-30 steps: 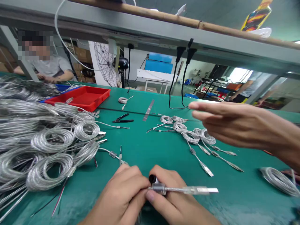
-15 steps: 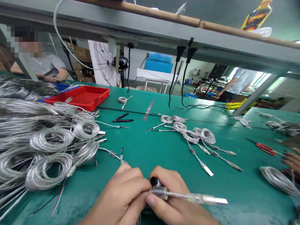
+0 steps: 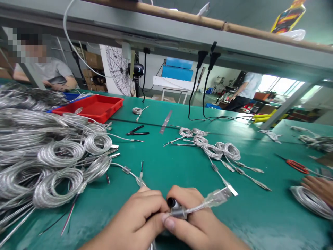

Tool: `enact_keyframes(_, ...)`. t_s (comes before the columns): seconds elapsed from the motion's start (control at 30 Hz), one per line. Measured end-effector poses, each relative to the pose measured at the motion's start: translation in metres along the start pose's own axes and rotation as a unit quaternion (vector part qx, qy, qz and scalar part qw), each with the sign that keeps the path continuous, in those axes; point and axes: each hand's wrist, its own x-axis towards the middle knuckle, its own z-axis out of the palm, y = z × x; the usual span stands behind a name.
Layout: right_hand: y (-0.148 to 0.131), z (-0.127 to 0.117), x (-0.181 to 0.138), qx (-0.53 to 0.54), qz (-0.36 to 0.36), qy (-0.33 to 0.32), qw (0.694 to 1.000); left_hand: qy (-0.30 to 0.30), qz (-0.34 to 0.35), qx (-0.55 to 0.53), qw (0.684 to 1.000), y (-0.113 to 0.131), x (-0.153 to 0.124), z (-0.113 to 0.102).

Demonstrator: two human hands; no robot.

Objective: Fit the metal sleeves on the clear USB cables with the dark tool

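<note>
The left hand (image 3: 131,222) and the right hand (image 3: 194,220) met at the near edge of the green worktop (image 3: 166,180), fingers curled and pressed in from opposite sides, pinching a short metal barrel (image 3: 178,211) with a black cap (image 3: 171,202) at its top. A clear cable (image 3: 200,207) ran from the barrel up and to the right to a USB plug (image 3: 217,197), which pointed away from the fingers. The fingers covered much of the barrel, so how the cable met it could not be seen well. Holding it from both sides with the hands close together looked like a sound way to stop so small a part from turning, and the plug end lay clear of the grip.

To the left lay a heap of coiled clear cables (image 3: 61,152), with loose wire ends (image 3: 141,173) sticking up near the hands. Beyond stood a red tray (image 3: 88,108), and side cutters (image 3: 137,131) lay on the worktop. Smaller coils with plugs (image 3: 223,151) lay to the right. At the far right, another person's hand (image 3: 318,187) rested on a cable coil (image 3: 309,203), near red-handled scissors (image 3: 296,166).
</note>
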Motion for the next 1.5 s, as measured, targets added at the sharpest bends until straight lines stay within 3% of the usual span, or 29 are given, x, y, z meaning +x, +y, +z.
enact_keyframes(0.4, 0.003, 0.003, -0.001, -0.053, -0.023, 0.029, 0.998, -0.014, 0.031, -0.034, 0.999, -0.007, 0.003, 0.0)
enact_keyframes(0.6, 0.005, 0.0, -0.005, -0.078, -0.004, 0.055, 0.995, 0.024, 0.031, 0.003, 0.999, -0.011, 0.001, 0.0)
enact_keyframes(1.1, -0.002, -0.001, -0.008, -0.137, -0.027, 0.085, 0.987, 0.002, 0.064, -0.003, 0.998, -0.013, 0.0, 0.002)
enact_keyframes(1.2, -0.001, 0.001, -0.005, -0.124, -0.048, 0.097, 0.986, -0.008, 0.025, -0.036, 0.999, -0.007, 0.002, -0.001)
enact_keyframes(1.3, 0.0, 0.001, -0.003, -0.121, -0.056, 0.083, 0.988, -0.03, -0.071, -0.113, 0.991, 0.0, 0.003, -0.003)
enact_keyframes(1.4, 0.001, 0.002, -0.003, -0.118, -0.043, 0.053, 0.991, -0.067, -0.175, -0.206, 0.96, 0.003, 0.002, -0.003)
enact_keyframes(1.5, 0.001, 0.001, -0.003, -0.108, -0.046, 0.009, 0.993, -0.099, -0.223, -0.272, 0.931, 0.002, 0.001, -0.001)
